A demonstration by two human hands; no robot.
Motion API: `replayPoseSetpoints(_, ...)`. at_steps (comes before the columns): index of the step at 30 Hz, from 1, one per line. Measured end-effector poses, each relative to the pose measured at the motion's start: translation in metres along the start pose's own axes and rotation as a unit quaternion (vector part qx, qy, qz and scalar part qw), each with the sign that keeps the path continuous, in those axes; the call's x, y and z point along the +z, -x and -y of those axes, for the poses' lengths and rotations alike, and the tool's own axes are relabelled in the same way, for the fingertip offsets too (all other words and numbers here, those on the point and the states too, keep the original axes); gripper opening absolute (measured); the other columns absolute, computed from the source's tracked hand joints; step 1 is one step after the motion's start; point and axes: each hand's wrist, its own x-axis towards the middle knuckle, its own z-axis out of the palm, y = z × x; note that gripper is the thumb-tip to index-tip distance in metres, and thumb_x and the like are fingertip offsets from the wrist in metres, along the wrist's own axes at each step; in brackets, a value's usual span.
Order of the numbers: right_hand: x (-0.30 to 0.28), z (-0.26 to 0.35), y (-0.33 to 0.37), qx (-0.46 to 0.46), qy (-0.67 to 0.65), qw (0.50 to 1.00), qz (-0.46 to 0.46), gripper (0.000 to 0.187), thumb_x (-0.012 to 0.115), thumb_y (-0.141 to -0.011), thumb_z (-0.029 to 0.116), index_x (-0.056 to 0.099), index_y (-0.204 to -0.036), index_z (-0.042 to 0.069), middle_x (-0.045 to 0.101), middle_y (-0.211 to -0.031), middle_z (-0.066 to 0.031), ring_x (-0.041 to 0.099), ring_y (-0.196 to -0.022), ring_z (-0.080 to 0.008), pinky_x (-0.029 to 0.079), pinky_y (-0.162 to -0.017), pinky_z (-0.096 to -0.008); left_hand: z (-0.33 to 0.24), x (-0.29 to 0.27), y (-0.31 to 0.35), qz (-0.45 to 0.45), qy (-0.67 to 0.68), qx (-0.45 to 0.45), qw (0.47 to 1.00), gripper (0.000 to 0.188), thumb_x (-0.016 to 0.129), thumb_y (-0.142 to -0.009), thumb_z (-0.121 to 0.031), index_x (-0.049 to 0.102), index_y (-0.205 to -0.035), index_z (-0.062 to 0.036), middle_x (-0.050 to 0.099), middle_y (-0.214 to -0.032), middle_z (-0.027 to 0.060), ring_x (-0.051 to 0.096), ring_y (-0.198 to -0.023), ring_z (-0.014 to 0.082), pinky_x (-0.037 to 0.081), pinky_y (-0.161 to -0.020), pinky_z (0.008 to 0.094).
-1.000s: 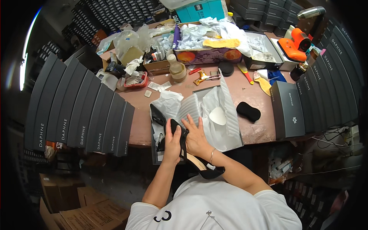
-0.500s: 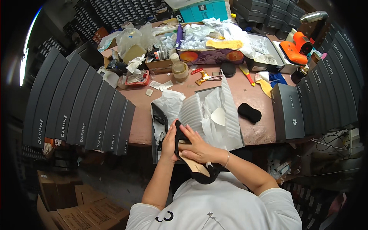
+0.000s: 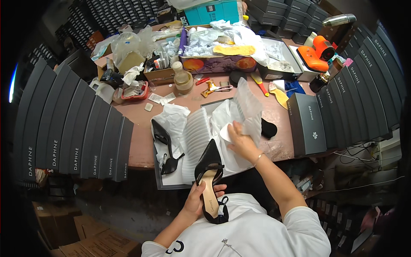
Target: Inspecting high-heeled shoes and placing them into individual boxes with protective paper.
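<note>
Shoe packing workshop, stacked shoe boxes, cluttered workbench

White short-sleeved top with a dark printed mark, small metallic chain detail at the chest — thin bracelet on the right wrist

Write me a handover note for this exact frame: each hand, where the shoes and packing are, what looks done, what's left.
Left hand: holds a black pointed shoe by its sole, toe pointing away, over the lap.
Right hand: open, resting on the white paper and foam sheet in the open shoe box.
Second black shoe lies in the box's left side on the paper.
Done: one shoe in the box.
Left: the held shoe is still outside it; the paper is still spread open.
</note>
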Motion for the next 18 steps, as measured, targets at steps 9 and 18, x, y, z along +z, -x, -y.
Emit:
replayPoseSetpoints(9, -0.081, 0.056, -0.007, -0.118, -0.457, 0.877, 0.092, 0.019, 0.069, -0.075, 0.010, 0.063, -0.094, 0.009, 0.062, -0.102, -0.0069, 0.059, -0.102, -0.0274, 0.044, -0.088, -0.0385, -0.035, -0.003, -0.044, 0.005, 0.136, 0.003, 0.991, 0.072, 0.041, -0.092, -0.062, 0.043, -0.133, -0.0023, 0.052, -0.128, 0.0154, 0.054, -0.116, 0.0324, 0.047, -0.097, 0.0499)
replayPoseSetpoints(18, -0.064, 0.101, 0.008, -0.233, -0.126, 0.959, 0.100, 0.041, 0.069, -0.071, 0.015, 0.065, -0.112, 0.022, 0.053, -0.122, -0.0057, 0.042, -0.126, -0.0281, 0.029, -0.106, -0.0519, -0.012, -0.022, -0.030, -0.034, 0.114, 0.022, 0.993, 0.065, 0.043, -0.092, -0.061, 0.044, -0.131, -0.0088, 0.057, -0.120, 0.0164, 0.058, -0.112, 0.0311, 0.053, -0.087, 0.0542)
